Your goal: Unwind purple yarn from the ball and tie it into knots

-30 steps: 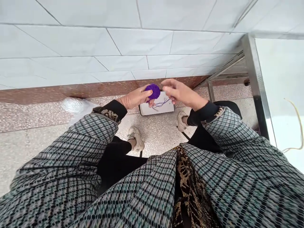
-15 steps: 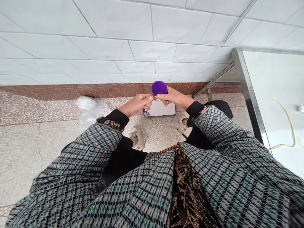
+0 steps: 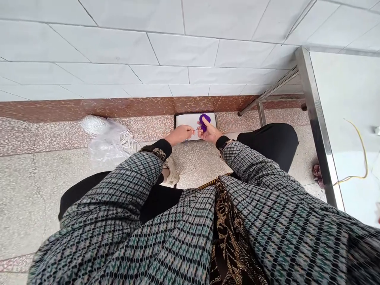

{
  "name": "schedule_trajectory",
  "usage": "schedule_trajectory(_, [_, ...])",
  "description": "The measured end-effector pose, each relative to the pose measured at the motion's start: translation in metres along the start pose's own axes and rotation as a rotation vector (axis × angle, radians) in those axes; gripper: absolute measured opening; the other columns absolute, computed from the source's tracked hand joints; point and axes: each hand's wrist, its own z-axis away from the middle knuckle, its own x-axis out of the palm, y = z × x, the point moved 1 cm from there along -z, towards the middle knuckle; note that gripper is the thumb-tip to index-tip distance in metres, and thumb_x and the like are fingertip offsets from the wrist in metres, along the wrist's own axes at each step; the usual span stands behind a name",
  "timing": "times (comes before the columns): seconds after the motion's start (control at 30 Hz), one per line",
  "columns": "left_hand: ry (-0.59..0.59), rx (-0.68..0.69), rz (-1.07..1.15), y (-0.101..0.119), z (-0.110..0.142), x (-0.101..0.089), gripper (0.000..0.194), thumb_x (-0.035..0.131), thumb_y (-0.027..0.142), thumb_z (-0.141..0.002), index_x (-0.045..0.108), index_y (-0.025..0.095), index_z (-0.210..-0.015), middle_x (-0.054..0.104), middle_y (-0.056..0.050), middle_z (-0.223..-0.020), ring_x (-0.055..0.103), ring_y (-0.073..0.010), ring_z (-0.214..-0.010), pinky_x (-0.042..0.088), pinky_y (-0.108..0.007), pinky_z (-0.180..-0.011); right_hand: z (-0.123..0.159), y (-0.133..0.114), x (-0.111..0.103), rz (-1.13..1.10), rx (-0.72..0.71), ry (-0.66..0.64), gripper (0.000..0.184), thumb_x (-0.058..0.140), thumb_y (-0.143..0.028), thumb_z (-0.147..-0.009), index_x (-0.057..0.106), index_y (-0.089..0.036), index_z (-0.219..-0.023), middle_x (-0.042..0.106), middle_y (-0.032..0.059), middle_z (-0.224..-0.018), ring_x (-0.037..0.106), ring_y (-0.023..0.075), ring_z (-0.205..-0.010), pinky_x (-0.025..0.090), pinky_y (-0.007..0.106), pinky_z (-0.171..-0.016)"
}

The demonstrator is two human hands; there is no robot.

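A purple round yarn piece (image 3: 204, 118) is in my right hand (image 3: 211, 133), whose thumb presses on it with the fingers curled beneath. To its left, my left hand (image 3: 180, 134) is closed in a pinch on a thin dark purple strand (image 3: 196, 129) that runs across the short gap to the right hand. Whether a slim tool lies along that strand is too small to tell. Both hands are low, in front of a white flat box (image 3: 185, 119) with dark edges on the floor by the wall.
A clear plastic bag (image 3: 107, 143) with white yarn (image 3: 94, 125) lies on the floor at left. At right stands a metal-framed table (image 3: 350, 91) bearing a yellow cord (image 3: 362, 152). A tiled wall (image 3: 204, 51) rises ahead. My shoe (image 3: 171, 172) is below the left forearm.
Both hands have moved down toward the box, the right hand coming nearer my body with the purple piece, which now looks folded. My right knee has swung out, and the view has shifted.
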Motion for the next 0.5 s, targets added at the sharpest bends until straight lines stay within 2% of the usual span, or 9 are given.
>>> schedule_trajectory(0.13, [-0.037, -0.052, -0.037, -0.018, -0.015, 0.021, 0.015, 0.053, 0.030, -0.077, 0.062, 0.018, -0.075, 0.053, 0.000, -0.053, 0.042, -0.0144, -0.048, 0.034, -0.029, -0.054, -0.039, 0.008, -0.020, -0.122, -0.034, 0.069, 0.035, 0.046, -0.034, -0.118, 0.058, -0.017, -0.090, 0.048, -0.0073, -0.062, 0.034, 0.0043, -0.047, 0.042, 0.012, -0.050])
schedule_trajectory(0.2, [-0.054, -0.079, -0.074, -0.028, -0.017, 0.022, 0.015, 0.054, 0.031, -0.075, 0.063, 0.019, -0.073, 0.054, -0.001, -0.052, 0.042, -0.0152, -0.048, 0.034, -0.029, -0.055, -0.053, 0.014, -0.030, -0.129, -0.016, 0.123, 0.038, 0.041, -0.030, -0.119, 0.054, -0.017, -0.086, 0.046, -0.0074, -0.060, 0.033, 0.0049, -0.046, 0.040, 0.012, -0.047])
schedule_trajectory(0.27, [-0.065, -0.107, -0.122, -0.036, -0.015, 0.012, 0.015, 0.055, 0.032, -0.073, 0.062, 0.020, -0.068, 0.054, -0.001, -0.051, 0.044, -0.0166, -0.050, 0.035, -0.030, -0.056, -0.064, 0.018, -0.039, -0.134, 0.018, 0.174, 0.039, 0.040, -0.027, -0.119, 0.051, -0.018, -0.082, 0.045, -0.0067, -0.058, 0.034, 0.0057, -0.046, 0.038, 0.012, -0.045])
schedule_trajectory(0.37, [-0.083, -0.148, -0.219, -0.046, -0.004, -0.024, 0.015, 0.059, 0.033, -0.068, 0.060, 0.022, -0.059, 0.053, -0.002, -0.049, 0.048, -0.0190, -0.053, 0.035, -0.032, -0.058, -0.075, 0.019, -0.049, -0.159, 0.048, 0.216, 0.040, 0.041, -0.020, -0.117, 0.045, -0.019, -0.077, 0.044, -0.0066, -0.056, 0.033, 0.0060, -0.046, 0.039, 0.012, -0.045])
schedule_trajectory(0.43, [-0.162, -0.190, -0.350, -0.056, 0.010, -0.063, 0.016, 0.062, 0.036, -0.066, 0.061, 0.022, -0.057, 0.054, -0.002, -0.050, 0.050, -0.0198, -0.055, 0.035, -0.032, -0.060, -0.078, 0.015, -0.053, -0.182, 0.047, 0.225, 0.040, 0.040, -0.017, -0.116, 0.043, -0.020, -0.076, 0.043, -0.0069, -0.056, 0.033, 0.0058, -0.046, 0.040, 0.012, -0.046])
schedule_trajectory(0.5, [-0.263, -0.269, -0.488, -0.075, 0.033, -0.111, 0.018, 0.063, 0.039, -0.067, 0.065, 0.022, -0.062, 0.056, -0.002, -0.052, 0.053, -0.0202, -0.057, 0.037, -0.030, -0.062, -0.080, 0.011, -0.054, -0.202, 0.035, 0.215, 0.039, 0.040, -0.016, -0.115, 0.042, -0.019, -0.076, 0.043, -0.0070, -0.056, 0.032, 0.0052, -0.046, 0.039, 0.011, -0.046])
